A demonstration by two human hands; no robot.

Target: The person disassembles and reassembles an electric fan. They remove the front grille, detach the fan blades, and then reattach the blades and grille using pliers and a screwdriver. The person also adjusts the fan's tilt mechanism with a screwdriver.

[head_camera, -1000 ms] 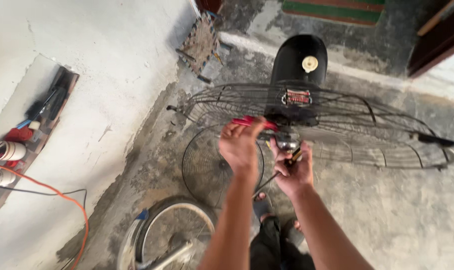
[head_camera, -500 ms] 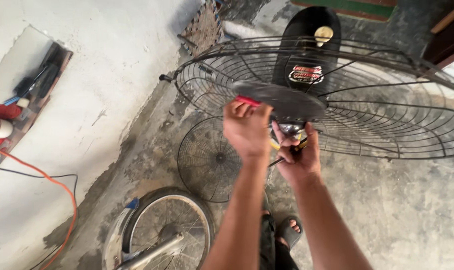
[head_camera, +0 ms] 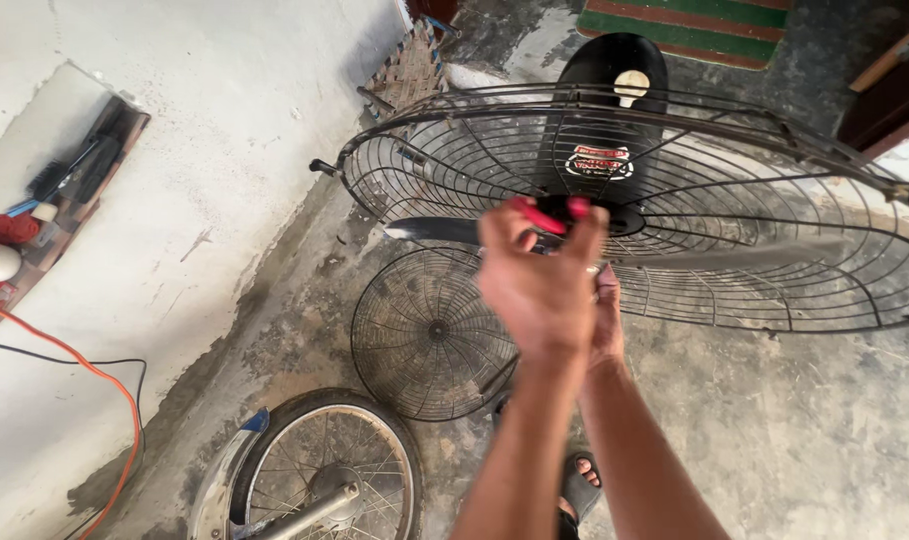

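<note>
Small red-and-white label (head_camera: 598,162) on the black motor housing (head_camera: 604,80); round cream sticker (head_camera: 631,83) above it

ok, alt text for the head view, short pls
Left hand grips a red-handled tool at the hub of a large wire fan guard, right hand just behind it. A smaller fan grille and spoked wheel lie on the concrete floor.
</note>
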